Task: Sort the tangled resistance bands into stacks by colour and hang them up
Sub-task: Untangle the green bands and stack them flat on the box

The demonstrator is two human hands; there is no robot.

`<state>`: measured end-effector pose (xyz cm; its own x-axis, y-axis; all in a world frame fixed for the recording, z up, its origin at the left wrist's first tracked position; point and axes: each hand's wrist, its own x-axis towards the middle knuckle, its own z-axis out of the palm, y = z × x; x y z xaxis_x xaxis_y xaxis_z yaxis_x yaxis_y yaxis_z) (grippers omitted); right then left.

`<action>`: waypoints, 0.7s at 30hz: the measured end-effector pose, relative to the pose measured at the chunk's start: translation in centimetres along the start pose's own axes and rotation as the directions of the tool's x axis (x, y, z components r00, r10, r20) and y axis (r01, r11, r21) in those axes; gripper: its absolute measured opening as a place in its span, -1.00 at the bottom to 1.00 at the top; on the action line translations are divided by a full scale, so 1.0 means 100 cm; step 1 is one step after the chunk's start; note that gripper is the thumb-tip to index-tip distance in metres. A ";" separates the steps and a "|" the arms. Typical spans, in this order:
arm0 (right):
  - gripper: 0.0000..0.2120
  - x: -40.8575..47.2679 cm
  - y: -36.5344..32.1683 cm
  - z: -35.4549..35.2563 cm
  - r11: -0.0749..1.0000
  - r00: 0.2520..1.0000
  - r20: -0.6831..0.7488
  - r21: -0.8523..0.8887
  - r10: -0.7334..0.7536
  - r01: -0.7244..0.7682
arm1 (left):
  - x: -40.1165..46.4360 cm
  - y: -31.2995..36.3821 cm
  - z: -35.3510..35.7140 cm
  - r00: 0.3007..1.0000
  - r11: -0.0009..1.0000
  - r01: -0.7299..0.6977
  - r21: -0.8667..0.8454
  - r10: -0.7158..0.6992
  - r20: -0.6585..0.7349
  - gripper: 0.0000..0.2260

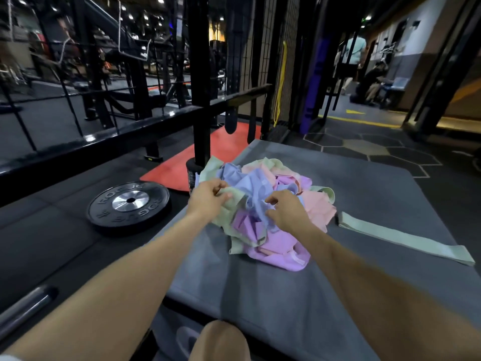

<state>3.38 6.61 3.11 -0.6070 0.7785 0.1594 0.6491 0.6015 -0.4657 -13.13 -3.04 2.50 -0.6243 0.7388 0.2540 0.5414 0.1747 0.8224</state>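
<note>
Sorting at an early stage. The tangled pile of bands lies on the grey mat; one green band lies flat to its right, apart. Left hand pinches a green band at the pile's edge; right hand pinches a blue band. Next move likely calls for drawing one band free without dragging others.

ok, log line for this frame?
phase: untangling | left hand: grips green band | right hand: pinches blue band | sorted: one green band laid aside
</note>
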 end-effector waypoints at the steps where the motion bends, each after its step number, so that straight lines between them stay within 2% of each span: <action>1: -0.83 0.000 -0.001 -0.006 0.999 1.000 -0.018 0.036 -0.001 0.002 | 0.004 0.011 -0.003 1.000 1.000 -0.026 -0.016 0.026 -0.007 -0.90; 4: -0.82 -0.001 -0.004 -0.027 0.994 0.998 -0.060 0.102 -0.026 0.032 | 0.014 0.047 -0.006 0.993 0.990 -0.120 -0.073 0.119 -0.027 -0.89; 7: -0.74 -0.002 -0.009 -0.048 0.985 0.996 -0.088 0.168 -0.021 0.035 | 0.016 0.082 -0.003 0.990 0.984 -0.139 -0.115 0.135 -0.042 -0.89; 12: -0.76 -0.008 -0.014 -0.079 0.946 0.990 -0.138 0.315 -0.031 0.074 | 0.015 0.129 0.001 0.978 0.965 -0.208 -0.158 0.202 -0.049 -0.92; 14: -0.78 -0.010 -0.016 -0.089 0.931 0.986 -0.160 0.353 -0.040 0.095 | 0.017 0.143 0.002 0.976 0.955 -0.215 -0.206 0.201 -0.087 -0.92; 16: -0.93 -0.011 -0.018 -0.098 0.892 0.982 -0.184 0.435 -0.040 0.118 | 0.019 0.157 0.002 0.977 0.940 -0.204 -0.274 0.180 -0.113 -0.88; 18: -0.83 -0.012 -0.017 -0.106 0.854 0.972 -0.229 0.494 -0.053 0.163 | 0.021 0.170 0.003 0.981 0.923 -0.183 -0.339 0.147 -0.129 -0.83; 21: -0.85 -0.021 -0.016 -0.119 0.782 0.966 -0.240 0.583 -0.092 0.220 | 0.022 0.186 0.008 0.985 0.891 -0.150 -0.429 0.097 -0.143 -0.83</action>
<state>9.06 6.16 13.86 -0.5362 0.7399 0.4062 0.1075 0.5372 -0.8366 -4.00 2.35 17.97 -0.6429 0.6518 0.4024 0.3345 -0.2338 0.9129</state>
